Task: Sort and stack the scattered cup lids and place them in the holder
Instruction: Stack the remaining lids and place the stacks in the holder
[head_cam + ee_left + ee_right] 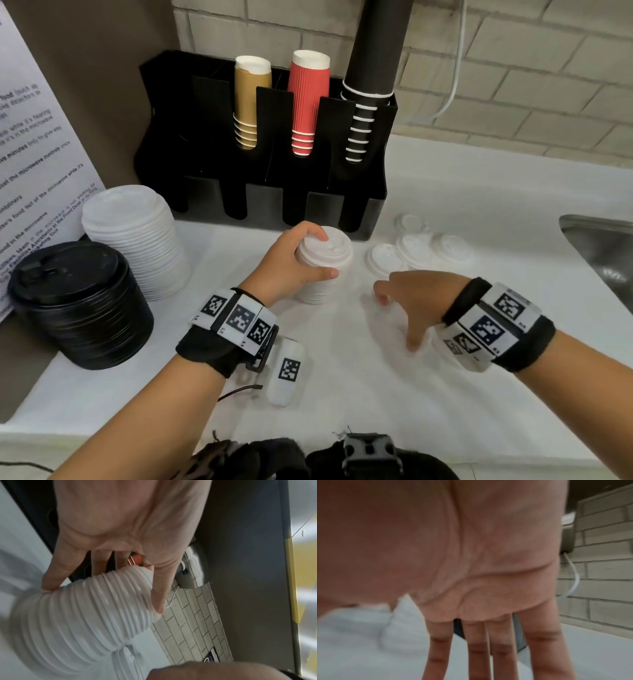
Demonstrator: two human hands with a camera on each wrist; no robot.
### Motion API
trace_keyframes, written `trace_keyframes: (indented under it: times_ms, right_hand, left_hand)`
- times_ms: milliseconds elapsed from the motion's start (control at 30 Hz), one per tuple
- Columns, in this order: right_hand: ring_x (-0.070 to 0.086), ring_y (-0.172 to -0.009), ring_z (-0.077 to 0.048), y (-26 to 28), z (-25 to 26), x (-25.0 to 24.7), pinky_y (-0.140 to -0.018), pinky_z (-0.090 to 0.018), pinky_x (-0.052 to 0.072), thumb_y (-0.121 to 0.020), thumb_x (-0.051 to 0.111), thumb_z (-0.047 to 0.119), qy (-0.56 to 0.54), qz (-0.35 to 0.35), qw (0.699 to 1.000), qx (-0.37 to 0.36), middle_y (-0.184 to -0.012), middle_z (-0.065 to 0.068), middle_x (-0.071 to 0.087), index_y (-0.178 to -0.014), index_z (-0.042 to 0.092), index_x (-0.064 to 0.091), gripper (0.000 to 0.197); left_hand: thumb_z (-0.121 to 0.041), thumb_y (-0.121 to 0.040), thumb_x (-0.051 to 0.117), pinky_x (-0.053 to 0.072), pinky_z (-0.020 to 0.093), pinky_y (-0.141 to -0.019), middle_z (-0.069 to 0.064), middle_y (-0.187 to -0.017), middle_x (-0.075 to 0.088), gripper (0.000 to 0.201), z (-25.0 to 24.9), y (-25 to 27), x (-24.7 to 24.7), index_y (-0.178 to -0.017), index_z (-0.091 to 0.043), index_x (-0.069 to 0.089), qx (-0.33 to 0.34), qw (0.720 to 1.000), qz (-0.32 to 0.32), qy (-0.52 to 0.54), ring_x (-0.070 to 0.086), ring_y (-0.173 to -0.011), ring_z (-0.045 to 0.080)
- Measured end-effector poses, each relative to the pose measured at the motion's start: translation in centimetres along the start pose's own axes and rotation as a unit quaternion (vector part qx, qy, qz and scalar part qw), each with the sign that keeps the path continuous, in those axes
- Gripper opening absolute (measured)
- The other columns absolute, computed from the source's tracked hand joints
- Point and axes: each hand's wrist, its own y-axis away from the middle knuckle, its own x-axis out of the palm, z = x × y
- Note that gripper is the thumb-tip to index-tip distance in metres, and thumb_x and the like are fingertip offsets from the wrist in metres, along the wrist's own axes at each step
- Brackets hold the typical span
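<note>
My left hand (301, 255) grips a stack of small white lids (325, 265) standing on the white counter in front of the black holder (260, 144); in the left wrist view the fingers (157, 599) wrap round the ribbed stack (82, 615). My right hand (407, 305) hovers open just right of the stack, fingers spread downward over the counter, holding nothing; the right wrist view shows straight fingers (544, 649). Several loose white lids (418, 251) lie scattered right of the stack. The holder's front slots look empty; its back slots hold cups.
A tall stack of larger white lids (137, 236) and a stack of black lids (82, 301) stand at the left. A sign (30, 164) leans at far left. A steel sink (606, 253) opens at the right. A white cable (452, 82) hangs on the brick wall.
</note>
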Motion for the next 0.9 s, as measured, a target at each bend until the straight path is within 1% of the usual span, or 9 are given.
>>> trace_keyframes:
  times_ms: [100,200,400,467,533,600,667,800,900]
  right_hand:
    - [0.045,-0.073,-0.015,-0.3,0.5,1.4,-0.062,-0.031,0.040,-0.061,0.087,0.031,0.047,-0.005,0.999,0.002,-0.100,0.004,0.039,-0.120,0.023,0.038,0.077]
    - [0.047,-0.077,-0.017,-0.4,0.6,1.5,-0.061,-0.030,0.039,-0.065,0.084,0.032,0.049,-0.026,0.998,-0.018,-0.102,0.004,0.037,-0.122,0.024,0.037,0.074]
    - [0.053,-0.090,-0.018,1.2,-1.1,-2.0,-0.074,-0.032,0.050,-0.068,0.078,0.034,-0.099,-0.122,0.986,-0.063,-0.107,0.004,0.046,-0.112,0.030,0.043,0.056]
    - [0.054,-0.089,-0.013,2.1,-2.1,-3.7,-0.073,-0.024,0.049,-0.068,0.079,0.029,-0.167,-0.178,0.966,-0.082,-0.106,0.004,0.049,-0.109,0.031,0.047,0.052]
    - [0.054,-0.081,-0.005,2.7,-2.5,-5.1,-0.065,-0.011,0.045,-0.070,0.080,0.020,-0.239,-0.250,0.931,-0.118,-0.102,0.004,0.052,-0.107,0.026,0.051,0.047]
    - [0.056,-0.078,-0.004,2.4,-2.0,-6.0,-0.062,-0.007,0.045,-0.071,0.080,0.016,-0.297,-0.306,0.893,-0.145,-0.100,0.004,0.054,-0.106,0.020,0.053,0.044]
    - [0.057,-0.082,-0.007,1.9,-1.2,-6.5,-0.064,-0.010,0.047,-0.072,0.080,0.018,-0.313,-0.327,0.877,-0.161,-0.100,0.002,0.056,-0.107,0.018,0.053,0.044]
    - [0.055,-0.091,-0.011,0.0,0.5,-6.6,-0.078,-0.025,0.053,-0.073,0.079,0.024,-0.277,-0.319,0.891,-0.164,-0.110,-0.002,0.053,-0.111,0.021,0.052,0.047]
    - [0.053,-0.100,-0.017,-1.1,1.3,-6.6,-0.089,-0.037,0.052,-0.074,0.077,0.025,-0.250,-0.313,0.902,-0.158,-0.112,-0.003,0.051,-0.115,0.023,0.054,0.047]
  left_hand:
    - [-0.012,-0.078,0.080,0.046,0.031,-0.093,0.001,-0.130,0.050,0.043,0.1,0.1,0.2,-0.112,-0.021,0.054,0.003,1.000,-0.009,-0.004,0.048,-0.115,0.020]
    - [-0.013,-0.079,0.079,0.046,0.040,-0.100,0.003,-0.132,0.049,0.044,0.1,0.3,0.4,-0.115,-0.020,0.054,0.000,1.000,-0.018,-0.002,0.047,-0.120,0.023]
    - [-0.013,-0.079,0.079,0.046,0.045,-0.101,0.003,-0.133,0.049,0.045,0.3,0.3,0.8,-0.116,-0.021,0.054,-0.008,0.999,-0.033,0.003,0.047,-0.122,0.025]
    - [-0.014,-0.079,0.079,0.045,0.046,-0.102,0.003,-0.133,0.049,0.046,0.3,0.4,0.8,-0.116,-0.021,0.054,-0.009,0.999,-0.036,0.004,0.047,-0.122,0.024]
    - [-0.015,-0.079,0.080,0.045,0.045,-0.102,0.002,-0.132,0.049,0.046,0.3,0.4,1.0,-0.117,-0.021,0.054,-0.007,0.999,-0.041,-0.005,0.046,-0.122,0.024]
    - [-0.016,-0.078,0.080,0.044,0.045,-0.102,0.001,-0.131,0.050,0.046,0.4,0.4,1.1,-0.116,-0.022,0.055,-0.002,0.999,-0.048,-0.007,0.047,-0.121,0.023]
    - [-0.016,-0.077,0.081,0.043,0.046,-0.103,0.002,-0.131,0.049,0.046,0.4,0.5,1.2,-0.115,-0.022,0.055,0.001,0.999,-0.050,-0.002,0.047,-0.120,0.023]
    - [-0.013,-0.076,0.081,0.044,0.046,-0.103,0.006,-0.129,0.051,0.050,0.4,0.5,1.3,-0.118,-0.019,0.055,0.015,0.998,-0.054,0.000,0.049,-0.119,0.023]
    - [-0.010,-0.073,0.083,0.048,0.027,-0.088,-0.006,-0.120,0.053,0.068,0.5,0.5,1.4,-0.128,-0.022,0.044,0.019,0.997,-0.070,0.025,0.054,-0.111,0.012]
